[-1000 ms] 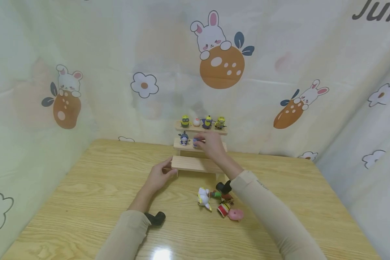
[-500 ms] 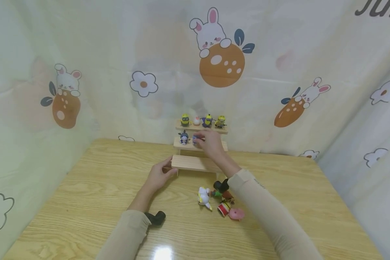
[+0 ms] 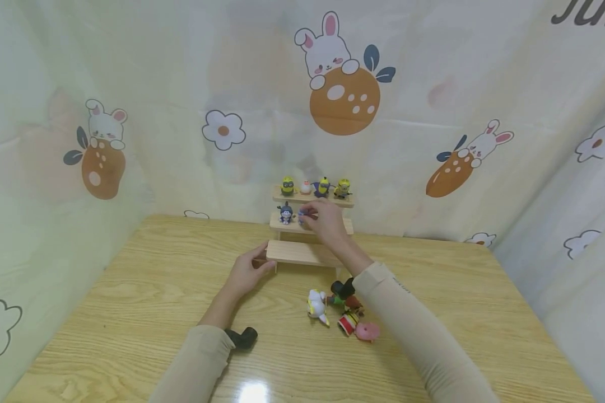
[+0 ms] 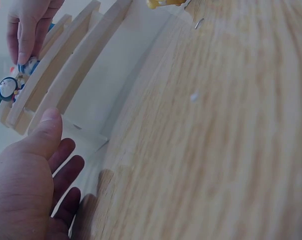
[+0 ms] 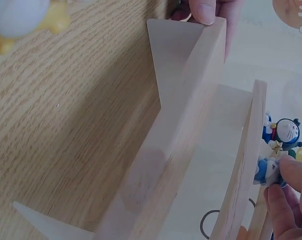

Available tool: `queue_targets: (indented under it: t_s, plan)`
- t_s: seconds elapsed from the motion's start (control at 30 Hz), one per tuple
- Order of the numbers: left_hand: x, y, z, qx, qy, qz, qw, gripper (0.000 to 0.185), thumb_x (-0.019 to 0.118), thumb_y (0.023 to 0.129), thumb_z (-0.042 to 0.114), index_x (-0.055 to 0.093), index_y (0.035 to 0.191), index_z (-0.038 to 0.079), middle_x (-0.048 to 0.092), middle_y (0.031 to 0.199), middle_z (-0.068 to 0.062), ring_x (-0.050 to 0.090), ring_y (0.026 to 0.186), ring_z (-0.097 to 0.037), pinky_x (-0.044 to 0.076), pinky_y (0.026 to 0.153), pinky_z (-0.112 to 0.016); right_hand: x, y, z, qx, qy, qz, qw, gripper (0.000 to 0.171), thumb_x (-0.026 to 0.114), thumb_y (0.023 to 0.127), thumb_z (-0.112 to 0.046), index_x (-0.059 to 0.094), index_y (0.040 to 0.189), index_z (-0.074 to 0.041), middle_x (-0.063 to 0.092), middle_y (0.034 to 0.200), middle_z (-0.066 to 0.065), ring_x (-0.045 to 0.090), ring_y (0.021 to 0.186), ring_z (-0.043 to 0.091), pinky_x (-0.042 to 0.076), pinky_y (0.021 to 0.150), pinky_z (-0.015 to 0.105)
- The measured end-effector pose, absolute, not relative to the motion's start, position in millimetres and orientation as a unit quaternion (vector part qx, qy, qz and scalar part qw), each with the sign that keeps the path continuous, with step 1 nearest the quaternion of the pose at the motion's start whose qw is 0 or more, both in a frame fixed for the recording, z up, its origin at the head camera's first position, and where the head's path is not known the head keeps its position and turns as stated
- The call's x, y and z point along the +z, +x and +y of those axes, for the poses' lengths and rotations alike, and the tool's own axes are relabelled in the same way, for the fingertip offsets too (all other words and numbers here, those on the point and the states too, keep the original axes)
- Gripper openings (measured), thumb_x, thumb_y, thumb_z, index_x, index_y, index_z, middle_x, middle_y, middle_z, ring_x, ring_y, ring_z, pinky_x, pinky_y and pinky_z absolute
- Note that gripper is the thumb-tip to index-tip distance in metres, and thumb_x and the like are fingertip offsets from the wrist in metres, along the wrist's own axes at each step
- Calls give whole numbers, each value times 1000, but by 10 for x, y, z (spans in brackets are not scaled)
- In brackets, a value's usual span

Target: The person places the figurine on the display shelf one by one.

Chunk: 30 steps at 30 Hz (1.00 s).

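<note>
Beyond loose toys (image 3: 316,305) on the bench (image 3: 146,313), the left hand (image 3: 247,273) holds the shelf (image 3: 302,253) by its lowest tier's left end, while the right hand's (image 3: 327,224) grip pinches a blue figure (image 5: 266,171) at the middle tier, just beside a hatted figure (image 3: 285,215), below four minifigures (image 3: 322,188).

tiered shelf (image 3: 299,253): smooth matt wood | blue figurine (image 5: 265,171): smooth, plastic-looking | desk (image 3: 156,274): wood-grained, glossy | backdrop (image 3: 262,73): creased, cloth-like | sleeves (image 3: 413,322): matt cloth

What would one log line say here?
Right hand: fingers pinch blue figure at middle shelf | Left hand: holds bottom shelf | Top shelf: four figures
</note>
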<state>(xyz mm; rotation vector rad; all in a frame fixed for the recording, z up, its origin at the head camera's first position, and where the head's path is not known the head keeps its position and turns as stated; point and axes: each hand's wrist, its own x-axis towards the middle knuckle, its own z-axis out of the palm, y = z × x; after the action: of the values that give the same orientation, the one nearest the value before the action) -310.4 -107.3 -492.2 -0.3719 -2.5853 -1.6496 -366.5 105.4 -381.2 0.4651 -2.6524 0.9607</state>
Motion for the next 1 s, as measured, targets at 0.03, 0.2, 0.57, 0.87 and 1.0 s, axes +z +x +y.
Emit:
queue_targets:
  t_s: [0.03, 0.2, 0.57, 0.87, 1.0]
  plan:
    - [-4920, -3103, -1071, -534, -121, -837, 26, 64, 68, 88, 26, 41, 143, 8, 68, 114, -10, 64, 102, -25, 50, 94, -43, -3809, -3662, 1055, 337, 161, -917, 139, 18, 74, 83, -13, 70, 99, -7, 62, 99, 6, 64, 91, 17, 56, 79, 22]
    - [-4930, -3099, -1064, -531, -121, -838, 27, 64, 68, 88, 26, 41, 144, 8, 68, 114, -10, 65, 101, -24, 50, 93, -42, -3805, -3652, 1058, 345, 158, -917, 127, 18, 73, 84, -13, 69, 100, -6, 61, 100, 7, 65, 91, 18, 56, 79, 22]
    - [-4951, -3105, -1058, -529, -118, -840, 28, 65, 68, 88, 26, 41, 144, 8, 68, 115, -10, 64, 102, -24, 49, 94, -42, -3801, -3644, 1076, 343, 155, -918, 125, 20, 74, 84, -17, 69, 101, -7, 62, 100, 7, 65, 91, 18, 56, 80, 25]
    - [-4953, -3102, -1068, -534, -117, -837, 31, 65, 69, 87, 26, 42, 143, 9, 68, 114, -10, 65, 101, -23, 50, 94, -41, -3703, -3525, 1135, 382, 163, -899, 136, 25, 71, 86, -19, 67, 107, -6, 62, 104, 9, 64, 97, 23, 56, 84, 28]
    - [-4947, -3114, -1071, -533, -121, -837, 28, 65, 69, 87, 27, 41, 144, 8, 68, 115, -10, 65, 101, -24, 50, 94, -41, -3670, -3325, 1244, 385, 183, -893, 141, 23, 69, 88, -18, 68, 106, -4, 67, 102, 11, 69, 89, 24, 58, 76, 30]
